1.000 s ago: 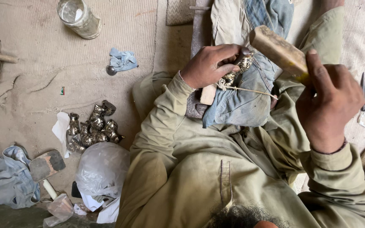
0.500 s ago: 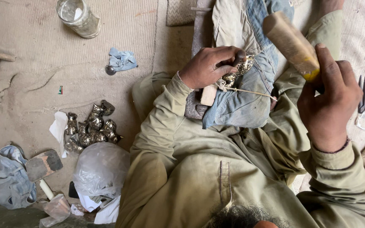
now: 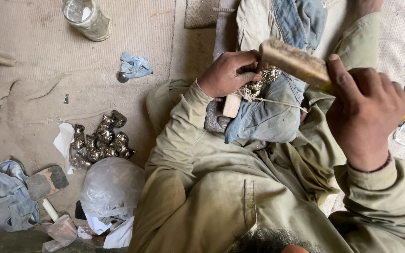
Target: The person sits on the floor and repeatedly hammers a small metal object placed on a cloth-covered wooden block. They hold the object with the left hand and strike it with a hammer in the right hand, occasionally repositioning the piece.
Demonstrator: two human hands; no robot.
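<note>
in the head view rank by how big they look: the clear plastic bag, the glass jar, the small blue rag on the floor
1. clear plastic bag, plainly the largest.
2. glass jar, cut off by the top edge, so its full size is unsure.
3. small blue rag, close to the jar's visible part.

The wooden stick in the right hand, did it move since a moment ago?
Yes. The wooden stick swung back down and left from half a second ago, its end now just above the ornate metal piece that the left hand steadies on the denim-covered knee.

Soft, even daylight; faint shadows; no glare; sharp overall, slight blur at frame edges.
</note>
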